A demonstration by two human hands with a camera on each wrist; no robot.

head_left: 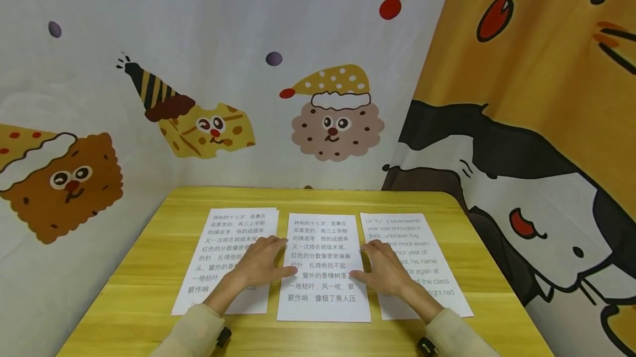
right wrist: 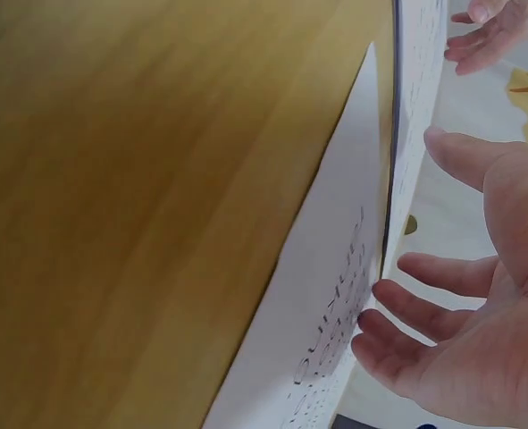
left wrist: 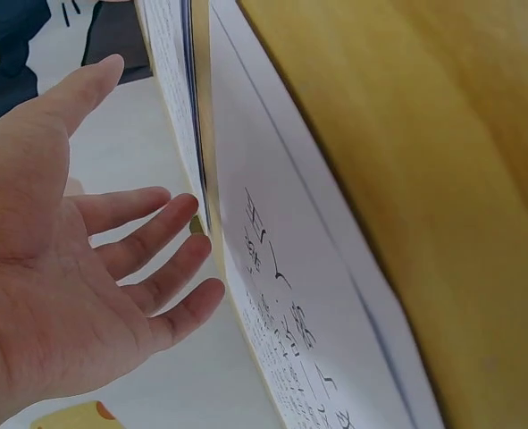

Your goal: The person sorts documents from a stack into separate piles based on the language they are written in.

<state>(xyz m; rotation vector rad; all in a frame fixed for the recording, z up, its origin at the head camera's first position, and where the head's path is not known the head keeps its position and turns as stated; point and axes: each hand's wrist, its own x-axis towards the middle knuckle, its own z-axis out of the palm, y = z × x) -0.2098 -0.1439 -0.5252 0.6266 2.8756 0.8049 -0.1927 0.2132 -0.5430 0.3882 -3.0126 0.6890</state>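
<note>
Three printed paper stacks or sheets lie side by side. The middle paper (head_left: 323,310) bears large Chinese text, with a hand at each side edge. My left hand (head_left: 260,263) hovers over the right part of the left paper (head_left: 231,230), its fingers spread and its thumb tip overlapping the middle paper's left edge. Mirroring it, my right hand (head_left: 385,267) is above the English-text right paper (head_left: 397,227), thumb tip over the middle paper's right edge. Both wrist views show the left palm (left wrist: 76,259) and right palm (right wrist: 478,331) with fingers extended, gripping nothing.
A yellow wood-grain table (head_left: 318,197) carries the papers. Behind it hangs a white curtain (head_left: 223,31) with cartoon snacks, and an orange patterned cloth (head_left: 546,70) is on the right. Dark wristbands (head_left: 224,337) show at the sleeves.
</note>
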